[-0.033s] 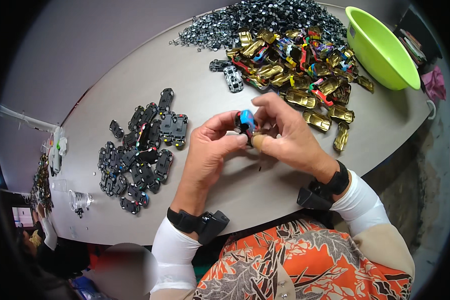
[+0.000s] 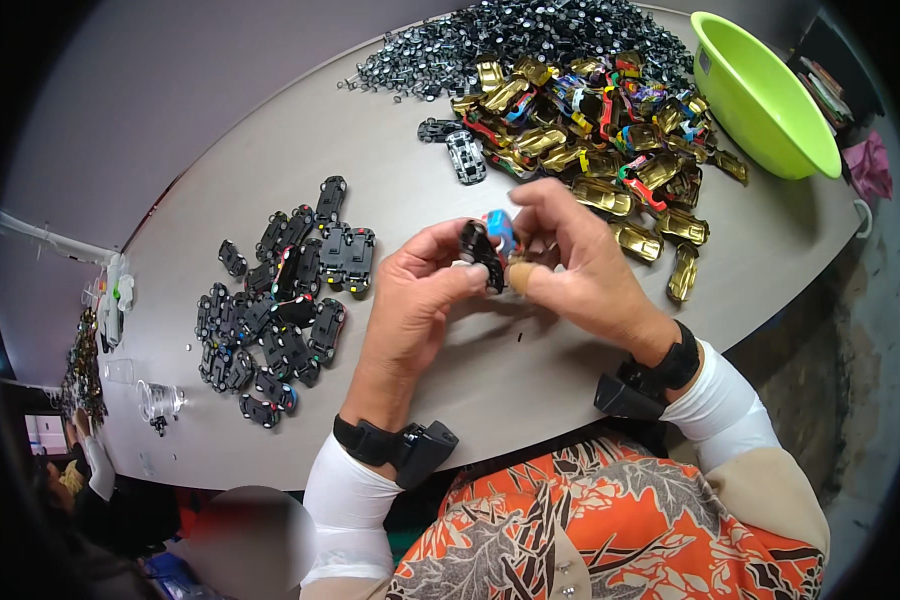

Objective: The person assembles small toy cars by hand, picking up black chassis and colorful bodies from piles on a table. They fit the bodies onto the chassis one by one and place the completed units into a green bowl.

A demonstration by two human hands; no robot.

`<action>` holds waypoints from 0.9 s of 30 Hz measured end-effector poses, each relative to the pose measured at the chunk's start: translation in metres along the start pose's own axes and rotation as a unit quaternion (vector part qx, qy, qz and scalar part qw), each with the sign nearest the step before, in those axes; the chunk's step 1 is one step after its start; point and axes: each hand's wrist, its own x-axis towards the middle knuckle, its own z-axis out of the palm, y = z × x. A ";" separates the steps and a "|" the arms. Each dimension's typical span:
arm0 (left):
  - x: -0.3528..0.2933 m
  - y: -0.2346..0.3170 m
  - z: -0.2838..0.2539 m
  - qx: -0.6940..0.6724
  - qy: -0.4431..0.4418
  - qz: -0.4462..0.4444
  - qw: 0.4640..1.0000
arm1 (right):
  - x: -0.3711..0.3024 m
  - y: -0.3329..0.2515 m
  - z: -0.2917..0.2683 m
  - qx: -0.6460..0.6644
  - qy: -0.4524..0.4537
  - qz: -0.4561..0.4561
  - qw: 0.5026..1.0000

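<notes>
Above the middle of the table, my left hand (image 2: 430,270) is closed on a small toy car, pinching its black underside (image 2: 481,255) between thumb and fingers. The blue body (image 2: 501,230) of this car shows beside the black part, toward my right hand (image 2: 575,265). That hand is closed at the car's right side, its thumb wrapped in a tan bandage (image 2: 528,278) and its forefinger arched above. Whether body and underside are joined cannot be made out. A small dark piece (image 2: 519,337) lies on the table beneath my hands.
Left of my hands, several toy cars (image 2: 290,290) lie mostly black underside up. A heap of gold and coloured car bodies (image 2: 580,130) sits at the far right, before a pile of small wheels on axles (image 2: 530,45). A green basin (image 2: 760,100) and clear cup (image 2: 158,400) stand nearby.
The toy car has turned slightly in my fingers, so more of its black underside shows at the left. My hands have barely moved.
</notes>
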 end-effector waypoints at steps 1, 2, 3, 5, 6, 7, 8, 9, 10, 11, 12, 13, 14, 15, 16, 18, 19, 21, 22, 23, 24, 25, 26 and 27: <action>0.001 0.001 -0.001 -0.021 0.000 -0.007 1.000 | 0.000 0.002 -0.001 0.042 0.007 -0.001 0.999; 0.002 0.003 0.000 -0.041 0.000 -0.014 0.999 | 0.001 0.003 -0.002 0.083 0.014 -0.003 0.996; 0.002 0.005 0.000 -0.061 0.000 -0.022 0.998 | 0.000 0.004 -0.003 0.124 0.023 -0.004 0.992; 0.002 0.006 0.000 -0.057 -0.002 -0.026 0.998 | 0.000 0.004 -0.003 0.139 0.016 -0.013 0.990; 0.001 0.005 0.001 -0.061 -0.005 -0.028 0.998 | 0.000 0.003 -0.001 0.147 0.015 -0.015 0.989; 0.000 0.005 0.002 -0.066 -0.008 -0.030 0.997 | -0.001 0.003 0.000 0.155 0.014 -0.017 0.988; 0.000 0.005 0.002 -0.068 -0.009 -0.031 0.997 | -0.001 0.007 -0.001 0.138 0.015 -0.032 0.990; 0.000 0.004 0.002 -0.070 -0.009 -0.030 0.997 | -0.001 0.007 -0.001 0.133 0.013 -0.035 0.990; 0.000 0.004 0.003 -0.072 -0.009 -0.029 0.997 | -0.002 0.007 -0.001 0.128 0.010 -0.039 0.991; 0.000 0.005 0.003 -0.071 -0.012 -0.031 0.997 | -0.002 0.006 -0.001 0.123 0.008 -0.042 0.991; 0.000 0.005 0.002 -0.069 -0.015 -0.032 0.997 | -0.003 0.007 0.000 0.119 0.009 -0.043 0.992; 0.000 0.005 0.002 -0.068 -0.018 -0.034 0.997 | -0.003 0.007 0.000 0.116 0.010 -0.043 0.992; 0.000 0.006 0.003 -0.067 -0.017 -0.033 0.997 | -0.004 0.007 0.001 0.112 0.011 -0.044 0.993; -0.001 0.006 0.004 -0.067 -0.016 -0.031 0.997 | -0.004 0.008 0.000 0.106 0.011 -0.045 0.993; -0.001 0.005 0.004 -0.067 -0.014 -0.029 0.997 | -0.003 0.009 0.000 0.099 0.012 -0.046 0.994; -0.002 0.006 0.005 -0.062 -0.017 -0.033 0.997 | -0.003 0.010 0.000 0.090 0.011 -0.048 0.995; -0.002 0.006 0.005 -0.060 -0.018 -0.034 0.997 | -0.004 0.010 0.001 0.087 0.011 -0.049 0.995; -0.002 0.006 0.005 -0.059 -0.020 -0.036 0.997 | -0.005 0.009 0.002 0.073 0.008 -0.054 0.996; -0.002 0.006 0.005 -0.059 -0.021 -0.036 0.997 | -0.006 0.008 0.002 0.063 0.006 -0.058 0.996; -0.003 0.005 0.005 -0.045 -0.018 -0.031 0.998 | -0.007 0.007 0.003 0.052 0.004 -0.062 0.997; -0.003 0.004 0.005 -0.031 -0.015 -0.024 0.999 | -0.007 0.005 0.003 0.029 0.004 -0.060 0.998; -0.003 0.004 0.006 -0.017 -0.012 -0.017 1.000 | -0.007 0.003 0.003 0.006 0.003 -0.058 0.998; -0.004 0.004 0.009 -0.025 -0.005 -0.011 1.000 | -0.007 0.002 0.003 -0.018 0.003 -0.057 0.998; -0.005 0.004 0.010 -0.014 -0.005 -0.008 1.000 | -0.007 0.001 0.004 -0.031 -0.001 -0.064 0.997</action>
